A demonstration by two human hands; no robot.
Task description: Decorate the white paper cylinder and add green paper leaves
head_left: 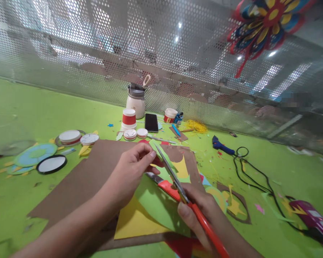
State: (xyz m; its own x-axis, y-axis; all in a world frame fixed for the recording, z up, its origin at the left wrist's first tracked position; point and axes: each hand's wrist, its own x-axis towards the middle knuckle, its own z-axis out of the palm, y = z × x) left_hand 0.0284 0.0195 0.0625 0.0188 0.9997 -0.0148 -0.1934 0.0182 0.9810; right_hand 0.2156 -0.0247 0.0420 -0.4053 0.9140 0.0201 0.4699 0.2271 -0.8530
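My left hand (136, 172) pinches the edge of a light green paper piece (156, 147) between thumb and fingers. In my right hand (197, 211) are scissors (204, 224) with red handles, their blades pointing up and left along the green paper. Whether the blades are parted I cannot make out. Below them lies a red utility knife (169, 189) on a larger green sheet (153, 204). Under that sheet are yellow paper (136, 220) and a brown board (78, 182). A yellow scrap (181, 167) rests just behind the blades.
A blue glue gun (223, 145) with a looping black cord lies at right, near a purple device (310, 216). Behind stand a white jar (136, 104), tubs (129, 117) and a phone (151, 122). Round paper discs (35, 154) lie left. A perforated metal screen (97, 61) bounds the back.
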